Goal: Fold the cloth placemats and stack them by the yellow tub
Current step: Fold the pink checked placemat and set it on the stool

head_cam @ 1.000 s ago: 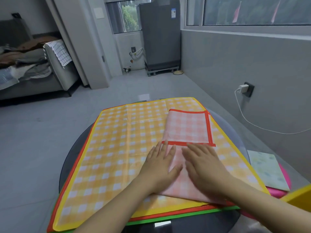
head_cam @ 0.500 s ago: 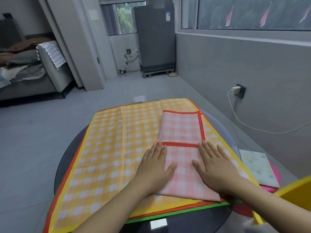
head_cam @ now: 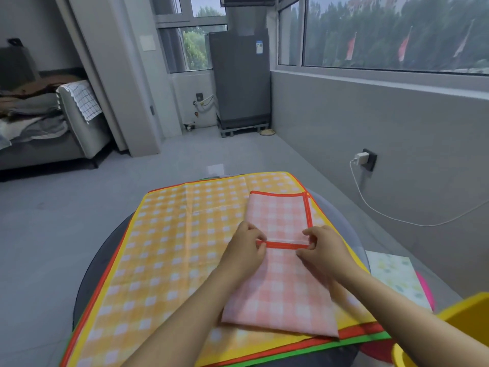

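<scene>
While both hands sit near the middle of the tabletop [head_cam: 87,263], I see the left hand [head_cam: 244,251] pinching the left end of a red hem strip that crosses the pink checked placemat [head_cam: 280,287], thumb and fingers [head_cam: 258,235] curled onto the strip. The right hand [head_cam: 324,250] pinches the right end of the same hem, its fingers likewise curled. That pink placemat is partly folded into a long narrow shape running from the near edge toward the far edge, lying on the right half of a spread yellow checked placemat [head_cam: 164,255]. Beyond the pinched hem, another red-bordered panel of the pink cloth lies flat, its far and right edges trimmed in red. The yellow placemat covers most of the round dark tabletop; beneath it, along the near edge, a red cloth edge [head_cam: 354,332] and a green cloth edge [head_cam: 304,350] peek out from further mats stacked under it. At the right edge of the tabletop rests a pale folded cloth with a faint green print [head_cam: 397,276], lying on something bright pink [head_cam: 426,287] whose shape I cannot make out. The yellow tub [head_cam: 455,321] shows only as a rim at the near right corner of the view, just beside that pale cloth. My forearms reach in from the near edge, the right one passing over the near right corner of the mats.
</scene>
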Available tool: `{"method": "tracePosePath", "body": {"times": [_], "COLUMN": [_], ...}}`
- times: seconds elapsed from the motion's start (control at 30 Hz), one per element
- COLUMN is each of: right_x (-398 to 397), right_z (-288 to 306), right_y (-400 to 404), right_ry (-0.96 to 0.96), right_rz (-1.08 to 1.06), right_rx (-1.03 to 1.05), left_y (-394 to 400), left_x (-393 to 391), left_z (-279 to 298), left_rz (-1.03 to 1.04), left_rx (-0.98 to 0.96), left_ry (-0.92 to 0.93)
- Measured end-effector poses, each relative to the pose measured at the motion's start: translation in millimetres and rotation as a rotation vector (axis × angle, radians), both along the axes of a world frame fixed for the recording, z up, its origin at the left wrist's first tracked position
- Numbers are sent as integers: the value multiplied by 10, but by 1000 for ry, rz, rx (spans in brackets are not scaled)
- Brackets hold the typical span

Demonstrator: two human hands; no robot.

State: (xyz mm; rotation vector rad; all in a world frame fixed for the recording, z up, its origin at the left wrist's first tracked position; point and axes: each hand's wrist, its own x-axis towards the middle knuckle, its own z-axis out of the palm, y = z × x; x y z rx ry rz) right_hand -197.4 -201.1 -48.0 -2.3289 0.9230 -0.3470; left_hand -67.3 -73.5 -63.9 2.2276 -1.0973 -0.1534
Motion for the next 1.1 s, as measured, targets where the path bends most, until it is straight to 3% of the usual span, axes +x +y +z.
{"method": "tracePosePath", "body": {"times": [0.17, 0.4, 0.53, 0.8, 1.0, 1.1], "right_x": [144, 325, 335, 224, 105, 34], "right_z": [-38, -193, -227, -216, -137, -113], "right_y": [-146, -388, -406, -412, -439, -424], "right_ry": [-45, -47, -117, -521, -555, -538], "right_rz": [-186, -308, -329, -347, -214, -186], "right_rx": [97, 168, 238, 681, 821, 843], "left_y": [-278, -458, -436, -243, -46, 75], "left_x": [138, 404, 426, 315, 220, 200], "left_z": [-4, -107, -119, -95, -31, -29], "left_rz": [338, 539, 552, 483, 431, 412], "left_rx": [12, 59, -66, -477, -677, -653], "left_ry": [167, 213, 306, 654, 960, 992]}}
